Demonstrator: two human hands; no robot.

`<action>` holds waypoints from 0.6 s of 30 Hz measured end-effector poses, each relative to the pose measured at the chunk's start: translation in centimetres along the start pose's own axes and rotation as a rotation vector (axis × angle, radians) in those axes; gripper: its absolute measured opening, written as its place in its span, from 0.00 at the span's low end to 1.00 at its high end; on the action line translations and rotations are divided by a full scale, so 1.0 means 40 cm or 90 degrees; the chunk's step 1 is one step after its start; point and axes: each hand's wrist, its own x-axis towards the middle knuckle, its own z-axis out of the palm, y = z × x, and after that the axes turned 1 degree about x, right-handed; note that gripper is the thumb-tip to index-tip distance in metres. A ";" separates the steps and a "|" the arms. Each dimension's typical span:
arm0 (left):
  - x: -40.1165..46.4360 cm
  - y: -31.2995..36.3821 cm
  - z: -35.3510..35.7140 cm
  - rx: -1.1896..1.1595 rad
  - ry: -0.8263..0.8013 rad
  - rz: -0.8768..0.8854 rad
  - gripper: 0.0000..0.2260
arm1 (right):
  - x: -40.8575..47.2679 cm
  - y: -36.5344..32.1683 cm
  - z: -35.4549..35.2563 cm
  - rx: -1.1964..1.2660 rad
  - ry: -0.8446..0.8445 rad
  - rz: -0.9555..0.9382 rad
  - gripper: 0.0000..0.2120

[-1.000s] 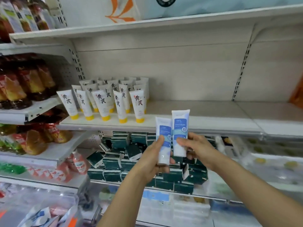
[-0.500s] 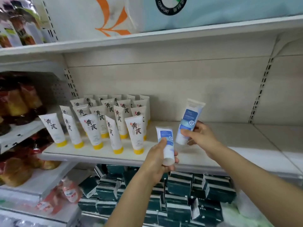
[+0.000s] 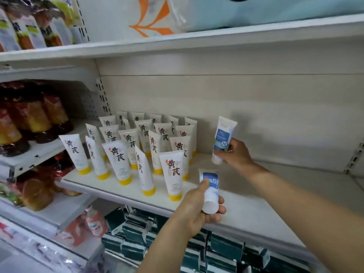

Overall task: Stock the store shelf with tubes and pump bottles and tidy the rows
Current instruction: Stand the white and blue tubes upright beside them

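White steel shelf [image 3: 256, 211] carries one block of white tubes with yellow caps [image 3: 118, 160], all standing cap-down on its left half; about twenty are countable, in roughly four rows, the far ones partly hidden. One near-row tube [image 3: 144, 172] is turned edge-on out of line with its neighbours.

Two blue-and-white tubes are in view, neither standing free. Right hand [image 3: 235, 152] grasps the first blue-and-white tube [image 3: 223, 139] low on its body, cap down, at the far part of the shelf, just right of the yellow-capped block; whether the cap touches the shelf cannot be told. Left hand [image 3: 199, 207] grasps the second blue-and-white tube [image 3: 210, 191] around its middle, thumb on the label, white cap toward the camera, over the shelf's near edge.

Lower shelf holds stacked dark green boxes [image 3: 226, 251]; count unclear. Left bay holds red and orange snack packets [image 3: 33, 117].
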 end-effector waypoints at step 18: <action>0.109 0.037 0.047 0.013 0.051 0.009 0.20 | 0.149 0.058 0.047 -0.118 -0.061 -0.041 0.19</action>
